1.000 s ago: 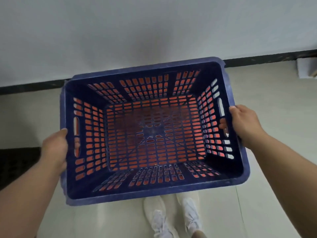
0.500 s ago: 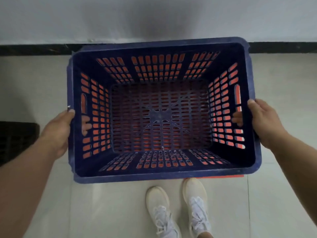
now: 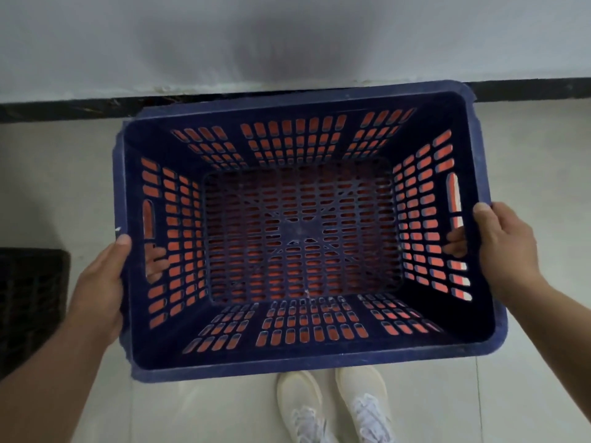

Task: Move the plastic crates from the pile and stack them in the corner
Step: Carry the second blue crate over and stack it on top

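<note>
A dark blue slotted plastic crate [image 3: 297, 358] fills the middle of the head view, open side up. Orange shows through its slots on the floor and all walls, from an orange crate [image 3: 428, 223] underneath it. My left hand [image 3: 102, 282] grips the crate's left rim, with fingertips poking through the left handle slot. On the right rim my right hand [image 3: 505, 247] holds the same way, fingers through the right handle slot. The crate's far edge lies close to the wall's black skirting.
A white wall [image 3: 287, 43] with a black skirting strip [image 3: 64, 108] runs across the top. A black slotted crate [image 3: 28, 302] sits at the left edge. My white shoes [image 3: 332, 407] stand on the pale tiled floor [image 3: 527, 139] just below the blue crate.
The tilted blue crate has levelled out and moved closer to the wall, settling down over the orange one. Both hands keep their grip on its sides.
</note>
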